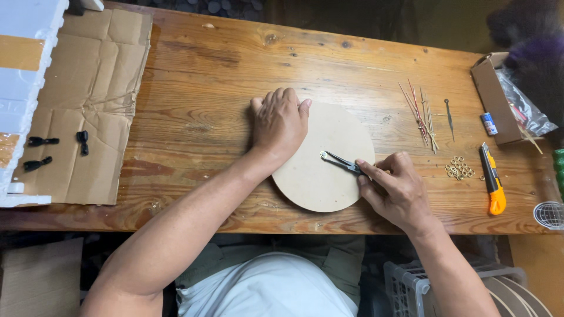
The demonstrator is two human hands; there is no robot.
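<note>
A round wooden disc (320,170) is lying flat on the tabletop (205,76), near the person's edge and a little right of centre. The left hand (280,124) is pressing down on the far left part of the disc, palm flat and fingers spread, gripping nothing, only pinning the board in place. The right hand (395,189) is sitting at the disc's right rim, fingers closed around the handles of a pair of small dark pliers (342,162).

The pliers are lying with their long axis running from the right hand up and to the left, toward the disc's middle. Their tips are meeting a small brass ring (324,155) that is resting close to the centre of the disc. So the ring is lying left of the right hand, slightly farther away, and below and to the right of the left hand; the left hand's heel looks to be the nearer of the two, though only the right hand is reaching the ring through the tool.

On the right of the tabletop, a bundle of thin sticks (422,114), a heap of brass rings (459,168) and an orange utility knife (492,179) are lying well apart from the disc.
</note>
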